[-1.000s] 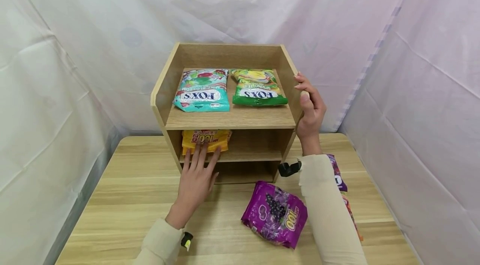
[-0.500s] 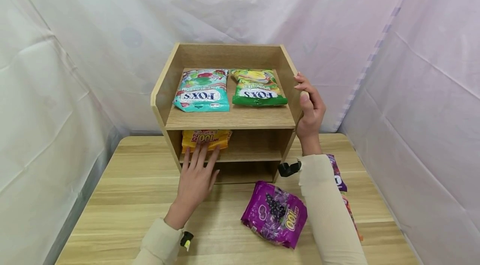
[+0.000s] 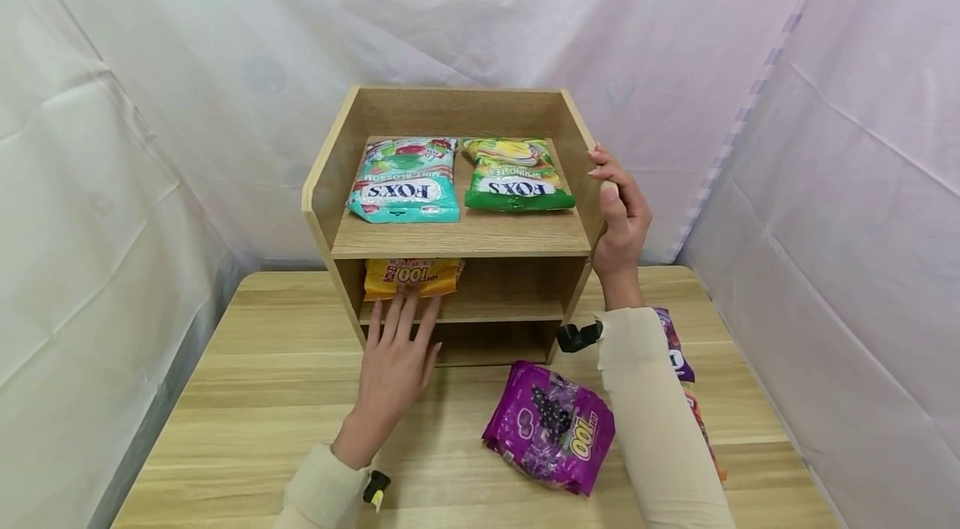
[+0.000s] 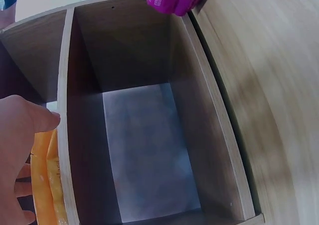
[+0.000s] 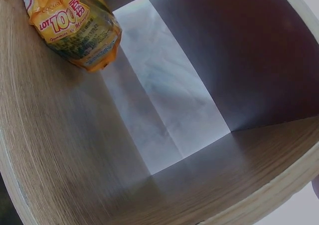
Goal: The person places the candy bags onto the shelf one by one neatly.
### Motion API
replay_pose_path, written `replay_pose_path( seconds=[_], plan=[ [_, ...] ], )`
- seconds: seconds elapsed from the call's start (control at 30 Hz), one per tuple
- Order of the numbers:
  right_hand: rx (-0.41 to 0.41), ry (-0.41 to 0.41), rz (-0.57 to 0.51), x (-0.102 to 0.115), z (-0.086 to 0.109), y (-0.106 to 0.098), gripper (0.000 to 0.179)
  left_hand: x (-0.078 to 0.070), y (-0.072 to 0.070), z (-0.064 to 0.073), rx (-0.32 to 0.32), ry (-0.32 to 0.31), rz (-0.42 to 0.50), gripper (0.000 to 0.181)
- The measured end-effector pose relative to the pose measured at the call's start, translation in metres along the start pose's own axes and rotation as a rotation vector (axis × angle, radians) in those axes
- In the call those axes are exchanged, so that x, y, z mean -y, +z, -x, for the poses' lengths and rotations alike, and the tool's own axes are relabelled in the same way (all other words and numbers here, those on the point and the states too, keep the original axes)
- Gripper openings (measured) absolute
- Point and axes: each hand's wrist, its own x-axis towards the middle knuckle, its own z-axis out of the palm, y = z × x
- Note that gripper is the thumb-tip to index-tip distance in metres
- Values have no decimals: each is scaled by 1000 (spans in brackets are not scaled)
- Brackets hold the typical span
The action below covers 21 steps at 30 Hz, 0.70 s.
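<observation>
My left hand [image 3: 393,366] reaches to the middle level of a wooden shelf unit [image 3: 461,242], fingers straight and spread. Its fingertips are at the front edge of a yellow candy bag [image 3: 412,275], which lies on the left of that level, partly hidden by the board above. In the left wrist view the thumb is by the shelf board's front edge [image 4: 64,120], with the yellow bag beside it. My right hand [image 3: 624,217] grips the upper front edge of the unit's right side panel, thumb in front and fingers over the outside.
On the top level lie a teal candy bag [image 3: 408,179] and a green candy bag [image 3: 517,175]. A purple candy bag [image 3: 551,429] is on the table [image 3: 247,396] before the unit. More bags [image 3: 675,350] lie partly hidden behind the right sleeve. White cloth [image 3: 465,12] surrounds the table.
The yellow candy bag has shifted slightly farther back on its level. My left hand has moved a little, with its fingers now covering less of the bag. My right hand has stayed put.
</observation>
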Motion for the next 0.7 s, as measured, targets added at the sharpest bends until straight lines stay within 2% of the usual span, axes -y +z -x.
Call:
replay_pose_path(
  seconds=[0.4,0.53,0.7],
  plan=[
    [-3,0,-4,0,0,0,38,-16,1,12,-10,25,90,54],
    [-5,-11,-9,0,0,-1,37,-27,8,20,-23,50,124,54],
    [1,-7,-6,0,0,0,37,-45,19,34,21,71,184,57]
  ],
)
